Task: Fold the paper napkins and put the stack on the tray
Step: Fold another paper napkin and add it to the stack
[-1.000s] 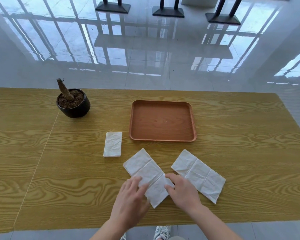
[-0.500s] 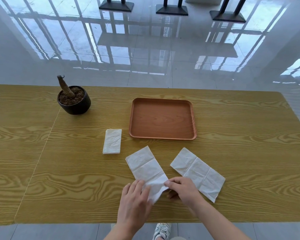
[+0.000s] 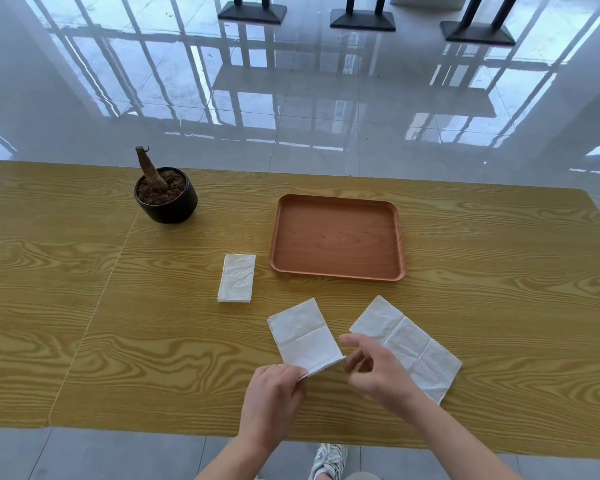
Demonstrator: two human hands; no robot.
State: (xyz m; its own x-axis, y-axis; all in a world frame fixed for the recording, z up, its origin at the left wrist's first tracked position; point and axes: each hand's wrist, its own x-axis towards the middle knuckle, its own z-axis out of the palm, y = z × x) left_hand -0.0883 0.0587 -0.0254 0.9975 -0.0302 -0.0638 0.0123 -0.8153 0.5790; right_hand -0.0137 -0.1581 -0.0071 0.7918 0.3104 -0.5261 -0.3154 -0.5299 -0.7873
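A white napkin (image 3: 303, 337), partly folded over on itself, lies near the table's front edge. My left hand (image 3: 274, 396) pinches its near left corner. My right hand (image 3: 374, 367) hovers just right of that napkin with fingers apart, holding nothing, and partly covers a second, unfolded napkin (image 3: 409, 344) lying diagonally. A small folded napkin (image 3: 237, 283) rests farther back to the left. The brown rectangular tray (image 3: 336, 237) stands behind the napkins with nothing on it.
A black pot (image 3: 167, 200) with soil and a cut stump stands at the back left of the yellow wooden table (image 3: 84, 306). A seam runs through the tabletop on the left. Beyond the table lies glossy tiled floor.
The near third of the middle napkin has been folded over, making it shorter. My right hand has let go and lifted off to the right. My left hand stays at the near corner.
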